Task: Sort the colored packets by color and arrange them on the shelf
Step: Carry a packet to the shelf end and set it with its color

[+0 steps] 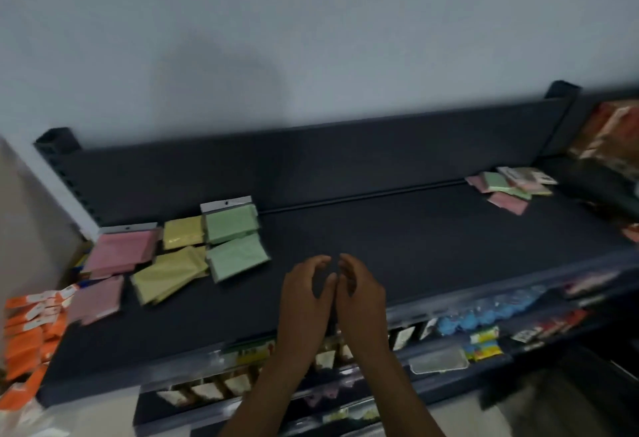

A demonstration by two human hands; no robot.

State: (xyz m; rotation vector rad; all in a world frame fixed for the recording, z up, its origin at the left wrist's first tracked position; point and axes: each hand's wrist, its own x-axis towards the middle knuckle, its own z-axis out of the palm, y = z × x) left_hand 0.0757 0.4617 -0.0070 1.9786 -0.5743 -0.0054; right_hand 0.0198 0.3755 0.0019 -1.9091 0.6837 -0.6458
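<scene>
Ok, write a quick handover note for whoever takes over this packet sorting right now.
Left hand and right hand: both empty, fingers loosely curled, no grip, over the dark metal shelf.
Done: at the shelf's left end, pink flat packets, yellow flat packets and green flat packets lie grouped by colour.
Left: the mixed pink-and-green pile at the far right end.

Both hands hover close together over the front of the dark shelf [380, 229], the left hand [306, 295] and right hand [361, 293] nearly touching, fingers loosely curved, holding nothing. Left of the hands lie sorted packets: green packets [235, 239] nearest, yellow packets [173, 263] beyond them, pink packets [117, 256] farthest. Far right of the hands, at the back, sits a mixed pile [511, 186] of pink and green.
</scene>
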